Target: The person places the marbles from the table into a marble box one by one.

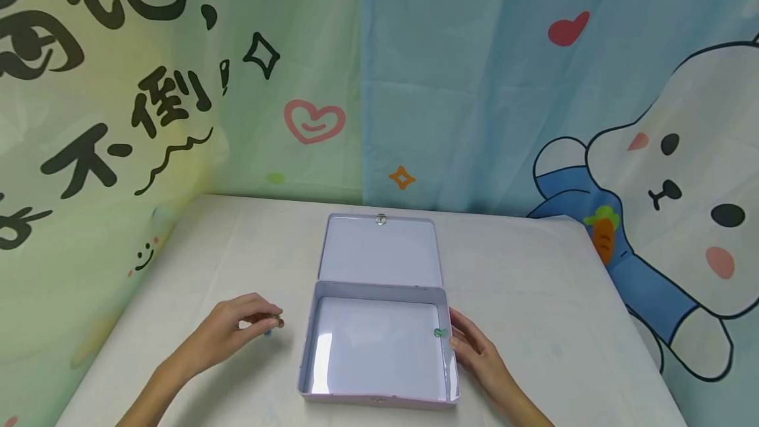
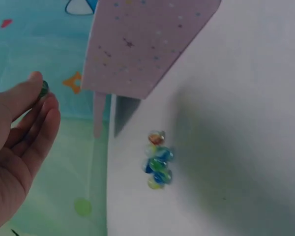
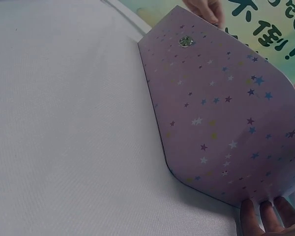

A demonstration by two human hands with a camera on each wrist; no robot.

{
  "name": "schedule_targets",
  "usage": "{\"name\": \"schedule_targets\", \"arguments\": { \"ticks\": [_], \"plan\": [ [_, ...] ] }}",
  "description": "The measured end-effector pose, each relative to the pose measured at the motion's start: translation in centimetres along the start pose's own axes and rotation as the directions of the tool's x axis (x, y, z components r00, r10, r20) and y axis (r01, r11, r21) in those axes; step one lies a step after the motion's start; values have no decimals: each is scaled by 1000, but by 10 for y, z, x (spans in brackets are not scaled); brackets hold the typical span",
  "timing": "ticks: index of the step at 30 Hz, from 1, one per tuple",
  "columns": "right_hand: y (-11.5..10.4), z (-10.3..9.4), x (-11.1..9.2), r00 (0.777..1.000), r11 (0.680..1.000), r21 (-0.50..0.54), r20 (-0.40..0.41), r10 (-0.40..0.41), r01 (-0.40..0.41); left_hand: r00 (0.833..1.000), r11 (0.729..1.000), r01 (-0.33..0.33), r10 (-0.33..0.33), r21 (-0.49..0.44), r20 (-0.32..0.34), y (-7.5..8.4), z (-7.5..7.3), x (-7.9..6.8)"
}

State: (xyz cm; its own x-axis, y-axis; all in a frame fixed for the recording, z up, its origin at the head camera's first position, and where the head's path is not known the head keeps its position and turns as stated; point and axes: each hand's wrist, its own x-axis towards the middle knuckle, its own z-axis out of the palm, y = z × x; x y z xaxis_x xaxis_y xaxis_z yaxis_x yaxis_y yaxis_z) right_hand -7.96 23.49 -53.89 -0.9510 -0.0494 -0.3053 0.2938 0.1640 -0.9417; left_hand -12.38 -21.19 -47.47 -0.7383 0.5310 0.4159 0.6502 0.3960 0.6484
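Note:
A shallow metal box (image 1: 379, 398) lies open on the table, its lid (image 1: 379, 249) folded back; pink, star-printed outer sides show in the wrist views. My left hand (image 1: 234, 328) is left of the box and pinches a green marble (image 2: 44, 88) between thumb and fingertips. Several blue, green, yellow and orange glass marbles (image 2: 158, 162) lie close together on the table; the left hand mostly covers them in the head view. Inside the box, one green marble (image 1: 437, 333) lies by the right wall. My right hand (image 1: 480, 358) touches that wall from outside with its fingertips (image 3: 249, 211).
A white cloth covers the table (image 1: 534, 295). A printed curtain (image 1: 439, 84) with hearts, lettering and a cartoon animal hangs behind and beside it. The lid bears a small metal clasp (image 1: 381, 219) at its far edge.

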Motion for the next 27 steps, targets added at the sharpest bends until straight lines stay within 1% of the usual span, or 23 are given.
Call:
{"name": "schedule_targets", "arguments": {
  "ticks": [4,7,13,17,20,22,25,27],
  "plan": [
    [1,-1,0,1000,1000,3,-7,-1,1,999,1000,-8,9,-22,44,8,-1,14],
    [1,-1,1,1000,1000,12,-7,-7,7,997,999,-11,13,-32,73,13,0,22],
    [1,-2,1,1000,1000,19,11,-23,23,991,998,-12,19,-55,133,18,4,29],
    [0,-3,0,1000,1000,12,10,-22,22,984,997,-39,49,-63,173,21,6,34],
    [0,-3,0,1000,1000,11,16,-26,26,976,996,-57,70,-66,207,23,5,41],
    [0,-3,0,1000,1000,12,17,-23,23,968,997,-51,65,-63,241,25,4,46],
    [-1,-2,0,1000,1000,15,10,-19,19,952,998,-36,47,-42,304,28,3,56],
    [-1,0,1,1000,1000,17,6,-12,12,937,999,-25,35,-33,349,30,3,62]
  ]
}}
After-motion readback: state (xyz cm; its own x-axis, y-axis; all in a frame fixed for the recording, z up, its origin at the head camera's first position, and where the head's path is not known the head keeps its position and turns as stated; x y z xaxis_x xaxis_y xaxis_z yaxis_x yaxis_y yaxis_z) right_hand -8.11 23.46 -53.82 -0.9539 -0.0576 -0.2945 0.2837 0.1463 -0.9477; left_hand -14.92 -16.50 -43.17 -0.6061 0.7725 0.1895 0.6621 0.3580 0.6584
